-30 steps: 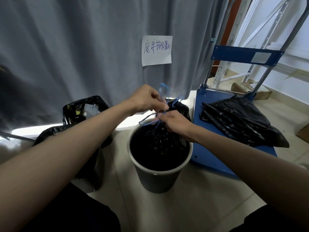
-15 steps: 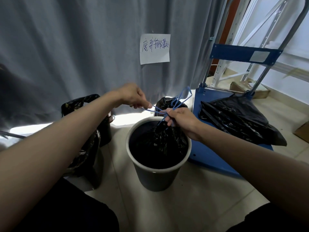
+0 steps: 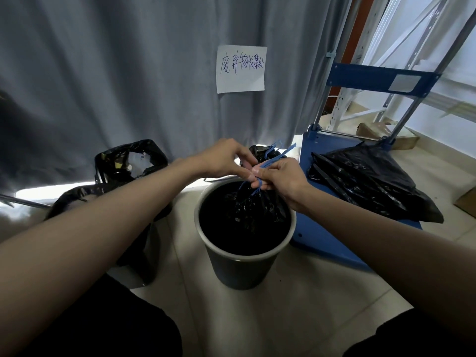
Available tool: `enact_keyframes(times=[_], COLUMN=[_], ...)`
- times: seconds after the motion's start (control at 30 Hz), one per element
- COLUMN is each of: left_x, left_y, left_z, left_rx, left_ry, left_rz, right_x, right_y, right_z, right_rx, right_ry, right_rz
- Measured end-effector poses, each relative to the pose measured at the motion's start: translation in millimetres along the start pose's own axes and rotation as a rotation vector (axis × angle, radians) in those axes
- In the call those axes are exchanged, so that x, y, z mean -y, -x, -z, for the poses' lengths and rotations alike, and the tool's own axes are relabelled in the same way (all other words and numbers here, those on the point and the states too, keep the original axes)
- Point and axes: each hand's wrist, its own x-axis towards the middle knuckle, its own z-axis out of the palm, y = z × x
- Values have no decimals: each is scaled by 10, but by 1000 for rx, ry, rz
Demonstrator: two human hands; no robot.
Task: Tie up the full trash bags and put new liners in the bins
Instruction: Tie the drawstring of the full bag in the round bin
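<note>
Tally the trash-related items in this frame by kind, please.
Round grey plastic bins: 1
Black plastic trash bags: 4 (gathered in bin, open at left, behind hands, heap on blue cart)
Blue drawstrings: 1 set
Total: 6

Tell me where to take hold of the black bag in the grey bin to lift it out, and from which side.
Grip the black bag at its gathered neck, just under the blue drawstrings, coming straight down from above. The plastic is bunched narrow there, above the grey bin's rim, while the bin's wall blocks any approach from the side. Both the left hand and right hand already pinch the strings there.
</note>
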Motion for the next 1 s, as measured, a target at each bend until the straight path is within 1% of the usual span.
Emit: enact_keyframes(times=[0.17,0.27,0.33,0.47,0.63,0.73,0.8,0.87,1.0], left_x=[23,31,7,-23,-67,-106,-122,-121,-101], left_y=[-46,-94,-100,-88,-57,-16,28,61,81], left_z=[-146,-207,-278,-427,-501,-546,-561,-560,-504], left_rx=[-2,-85,-140,-242,-376,-440,-441,-424,-421], left_ry=[189,223,264,289,185,43,-65,-187,-279], left_rz=[72,140,170,137,95,35,-36,-108,-126], right_x=[17,22,15,0,1,16,24,27,42], right_y=[2,2,6,3,-22,-57,-90,-111,-135], right_z=[26,39,43,61,4,-42,-73,-105,-130], right_rx=[12,-4,-60,-147,-198,-231,-242,-214,-171], right_ry=[56,66,72,42,-39,-92,-110,-108,-67], right_rz=[15,8,4,-33,-108,-179,-242,-299,-344])
